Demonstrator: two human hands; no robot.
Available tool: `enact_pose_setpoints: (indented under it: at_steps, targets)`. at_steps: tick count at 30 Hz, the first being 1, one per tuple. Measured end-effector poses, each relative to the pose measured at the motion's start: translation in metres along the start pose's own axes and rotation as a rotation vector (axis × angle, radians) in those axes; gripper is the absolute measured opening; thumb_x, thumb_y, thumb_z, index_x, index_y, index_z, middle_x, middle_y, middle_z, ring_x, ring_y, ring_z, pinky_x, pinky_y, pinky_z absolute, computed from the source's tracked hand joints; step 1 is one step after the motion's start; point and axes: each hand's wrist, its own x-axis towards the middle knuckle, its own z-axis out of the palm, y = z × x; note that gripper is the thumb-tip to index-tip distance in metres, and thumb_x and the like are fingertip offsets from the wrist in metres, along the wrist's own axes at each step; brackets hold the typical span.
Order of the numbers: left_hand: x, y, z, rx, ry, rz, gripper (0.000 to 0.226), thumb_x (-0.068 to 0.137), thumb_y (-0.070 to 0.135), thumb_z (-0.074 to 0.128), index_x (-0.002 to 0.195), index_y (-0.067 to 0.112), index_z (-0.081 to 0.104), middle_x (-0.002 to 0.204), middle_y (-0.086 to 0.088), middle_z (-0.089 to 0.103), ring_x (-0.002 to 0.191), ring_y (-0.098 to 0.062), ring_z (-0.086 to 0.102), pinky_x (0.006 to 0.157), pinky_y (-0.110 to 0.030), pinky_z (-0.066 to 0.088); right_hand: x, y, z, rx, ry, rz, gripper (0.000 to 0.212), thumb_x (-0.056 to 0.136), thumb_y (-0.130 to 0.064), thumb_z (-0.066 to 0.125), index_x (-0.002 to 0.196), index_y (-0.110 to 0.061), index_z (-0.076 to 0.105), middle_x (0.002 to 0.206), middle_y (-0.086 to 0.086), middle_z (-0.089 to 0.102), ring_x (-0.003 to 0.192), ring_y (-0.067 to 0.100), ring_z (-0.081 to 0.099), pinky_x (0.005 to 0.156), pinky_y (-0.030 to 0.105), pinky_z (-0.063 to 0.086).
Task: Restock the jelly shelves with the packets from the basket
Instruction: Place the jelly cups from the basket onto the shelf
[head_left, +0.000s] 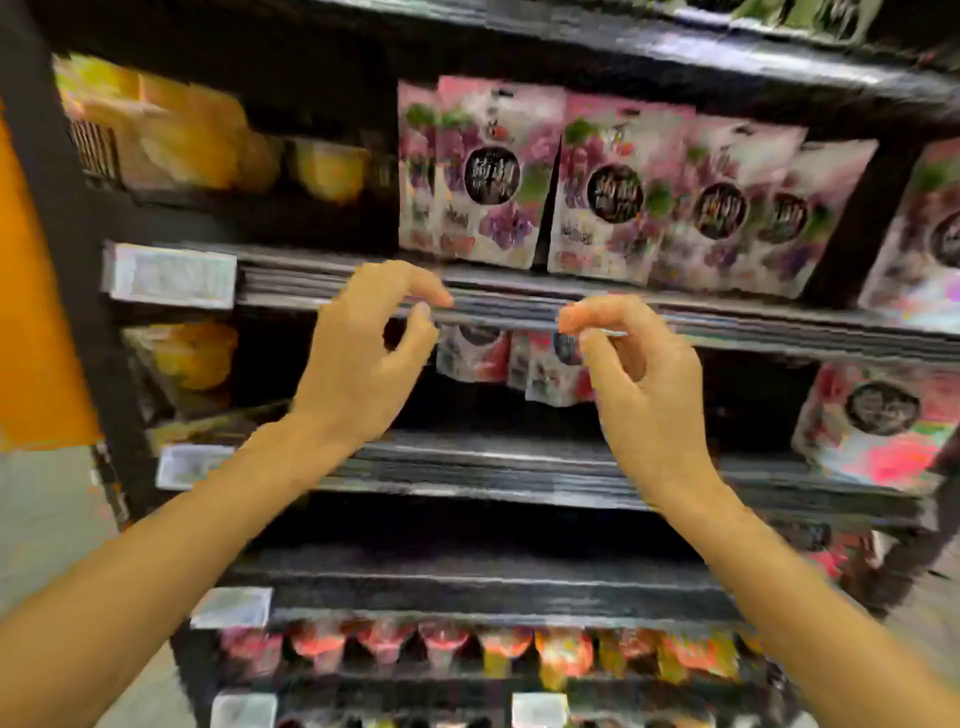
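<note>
Both my hands are raised in front of a dark shelf unit, and the picture is blurred. My left hand (363, 348) and my right hand (631, 374) hover just below the front edge of the upper shelf (519, 306), fingers curled and apart, with nothing in them. On that shelf stand several purple-and-white jelly packets (488, 176) in a row. Smaller packets with red print (472, 356) sit one shelf down, behind and between my hands. The basket is out of view.
Yellow and orange packs (176, 135) fill the left of the upper shelf. A pink packet (878, 426) stands at the right on the middle shelf. Small red and yellow jelly cups (467, 649) line the low shelf. An orange wall panel (31, 312) is at the left.
</note>
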Motion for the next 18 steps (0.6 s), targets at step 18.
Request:
enact_pose_setpoints:
  at_steps: [18]
  targets:
    - [-0.631,-0.02,0.112,-0.057,-0.598,-1.365,0.013,0.089,0.009,0.056,0.091,0.004,0.067,0.093,-0.011,0.07,0.085,-0.024,0.065,0.079,-0.033,0.051,-0.574,0.227,0.048,-0.068,-0.516,1.479,0.017,0.09,0.008,0.058,0.08,-0.003,0.067,0.078,0.012,0.064,0.073,0.017,0.059,0.077,0.033,0.049]
